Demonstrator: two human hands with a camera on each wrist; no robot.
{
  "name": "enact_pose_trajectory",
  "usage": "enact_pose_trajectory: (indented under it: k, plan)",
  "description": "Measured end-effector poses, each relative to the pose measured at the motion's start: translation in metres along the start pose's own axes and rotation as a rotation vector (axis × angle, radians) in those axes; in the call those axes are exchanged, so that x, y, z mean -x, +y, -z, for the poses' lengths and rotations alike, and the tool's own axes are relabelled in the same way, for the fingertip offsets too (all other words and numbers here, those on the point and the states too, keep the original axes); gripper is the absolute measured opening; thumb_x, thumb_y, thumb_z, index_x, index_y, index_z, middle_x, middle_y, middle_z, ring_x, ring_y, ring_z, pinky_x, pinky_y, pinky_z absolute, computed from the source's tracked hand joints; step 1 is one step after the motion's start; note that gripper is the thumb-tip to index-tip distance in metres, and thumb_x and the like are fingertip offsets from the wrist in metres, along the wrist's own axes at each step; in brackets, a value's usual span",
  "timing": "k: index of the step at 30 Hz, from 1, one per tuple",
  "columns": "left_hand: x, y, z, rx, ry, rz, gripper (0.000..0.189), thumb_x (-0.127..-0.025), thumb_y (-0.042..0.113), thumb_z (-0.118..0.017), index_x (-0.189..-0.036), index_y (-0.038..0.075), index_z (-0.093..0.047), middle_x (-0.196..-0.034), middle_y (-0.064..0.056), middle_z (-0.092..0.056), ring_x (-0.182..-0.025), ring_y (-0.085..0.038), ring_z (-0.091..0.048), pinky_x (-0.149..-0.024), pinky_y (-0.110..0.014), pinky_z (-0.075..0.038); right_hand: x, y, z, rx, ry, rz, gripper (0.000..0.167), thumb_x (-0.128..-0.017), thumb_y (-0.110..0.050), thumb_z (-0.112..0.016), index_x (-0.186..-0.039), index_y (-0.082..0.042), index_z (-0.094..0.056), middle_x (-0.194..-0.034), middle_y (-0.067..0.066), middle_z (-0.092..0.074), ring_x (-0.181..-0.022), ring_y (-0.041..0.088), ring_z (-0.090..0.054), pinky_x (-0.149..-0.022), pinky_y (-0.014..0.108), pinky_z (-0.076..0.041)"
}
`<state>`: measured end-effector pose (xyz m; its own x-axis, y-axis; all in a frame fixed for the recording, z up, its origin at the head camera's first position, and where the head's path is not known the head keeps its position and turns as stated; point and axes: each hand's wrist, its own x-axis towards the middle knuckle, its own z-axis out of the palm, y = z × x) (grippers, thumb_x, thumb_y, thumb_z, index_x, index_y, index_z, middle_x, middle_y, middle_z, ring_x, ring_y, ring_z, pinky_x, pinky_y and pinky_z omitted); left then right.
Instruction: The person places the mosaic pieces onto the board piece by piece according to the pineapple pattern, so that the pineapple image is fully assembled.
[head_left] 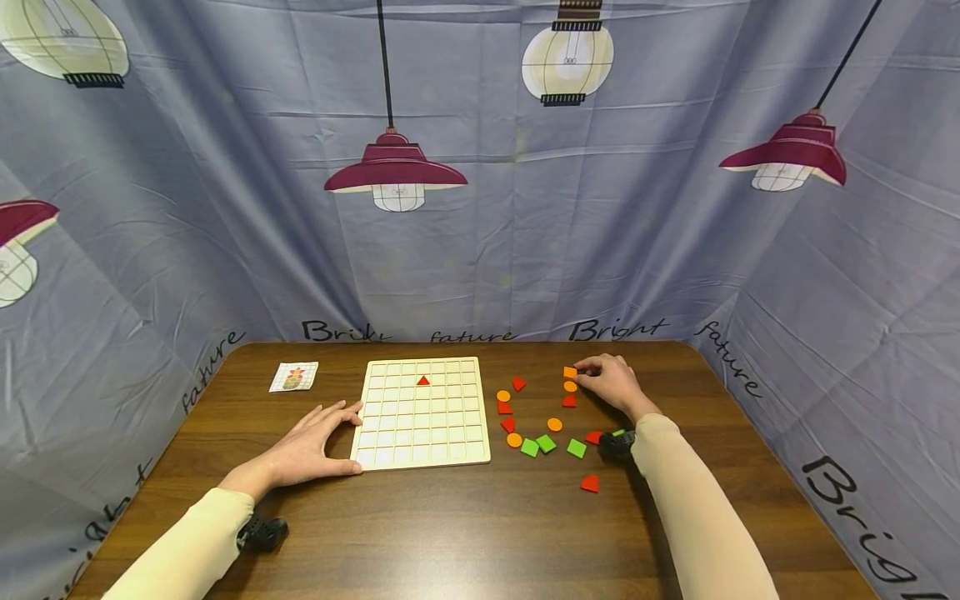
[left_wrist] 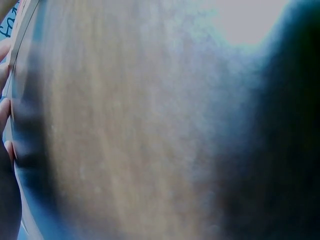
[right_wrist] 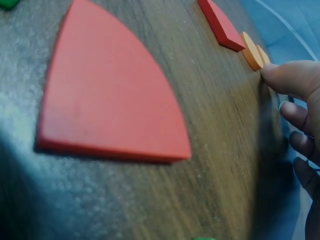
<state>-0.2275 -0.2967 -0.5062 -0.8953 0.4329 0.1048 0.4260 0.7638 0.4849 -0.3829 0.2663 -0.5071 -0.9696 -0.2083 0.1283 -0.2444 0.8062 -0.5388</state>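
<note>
The white gridded board (head_left: 420, 433) lies flat on the table, with a red triangle (head_left: 423, 381) in one of its upper cells. My left hand (head_left: 303, 446) is spread along the board's left edge, thumb at the near corner and fingertips higher up the side. In the left wrist view only a few fingers (left_wrist: 4, 115) show, against the board's edge. Far right, my right hand (head_left: 611, 383) pinches the edge of an orange square (head_left: 570, 372) with thumb and forefinger. The right wrist view shows the thumb (right_wrist: 287, 77) against the orange pieces; the exact grip is partly hidden.
Between board and right hand lie scattered red quarter-circles (head_left: 590, 483), orange discs (head_left: 554, 425) and green squares (head_left: 577, 448), several of each. A small card with a printed picture (head_left: 293, 377) lies left of the board. A curtain (head_left: 480, 250) hangs behind the wooden table (head_left: 420, 533).
</note>
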Motion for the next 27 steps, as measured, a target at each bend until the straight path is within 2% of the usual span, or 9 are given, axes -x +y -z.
enact_pose_trajectory:
  k: [5, 15, 22, 27]
  plan:
    - [0.0000, -0.0002, -0.0001, 0.007, 0.000, -0.004, 0.071, -0.079, 0.063, -0.079, -0.130, 0.019, -0.057, -0.162, -0.008, -0.038, -0.150, -0.039, -0.029, -0.121, -0.063, -0.011, -0.0006, 0.0001, -0.0013, -0.004, 0.000, 0.002, 0.030, -0.094, -0.029, -0.075, -0.118, -0.011, -0.076, -0.112, 0.010, -0.066, -0.106, 0.031, -0.050, -0.093, 0.053, -0.036]
    - [-0.0003, -0.0003, -0.0003, 0.013, 0.001, -0.011, 0.070, -0.079, 0.062, -0.080, -0.129, 0.018, -0.057, -0.161, -0.009, -0.039, -0.150, -0.039, -0.029, -0.121, -0.063, -0.011, -0.0053, 0.0011, -0.0027, 0.071, 0.008, 0.072, 0.023, -0.092, -0.026, -0.075, -0.108, -0.009, -0.077, -0.093, 0.003, -0.064, -0.097, 0.027, -0.051, -0.081, 0.039, -0.041]
    - [0.0002, 0.0005, 0.0000, 0.008, -0.003, -0.008, 0.071, -0.079, 0.063, -0.080, -0.129, 0.018, -0.058, -0.161, -0.009, -0.039, -0.150, -0.039, -0.029, -0.121, -0.063, -0.011, -0.0031, -0.0013, -0.0035, 0.080, 0.012, 0.058, 0.023, -0.092, -0.026, -0.075, -0.107, -0.009, -0.077, -0.091, 0.003, -0.063, -0.095, 0.026, -0.050, -0.079, 0.037, -0.041]
    - [-0.0014, -0.0002, 0.0016, -0.017, -0.003, -0.012, 0.070, -0.078, 0.066, -0.079, -0.127, 0.020, -0.058, -0.162, -0.007, -0.039, -0.149, -0.039, -0.031, -0.121, -0.062, -0.014, -0.0029, -0.0023, -0.0040, 0.040, 0.039, 0.038, 0.022, -0.093, -0.026, -0.074, -0.107, -0.009, -0.077, -0.091, 0.003, -0.062, -0.098, 0.026, -0.050, -0.081, 0.037, -0.040]
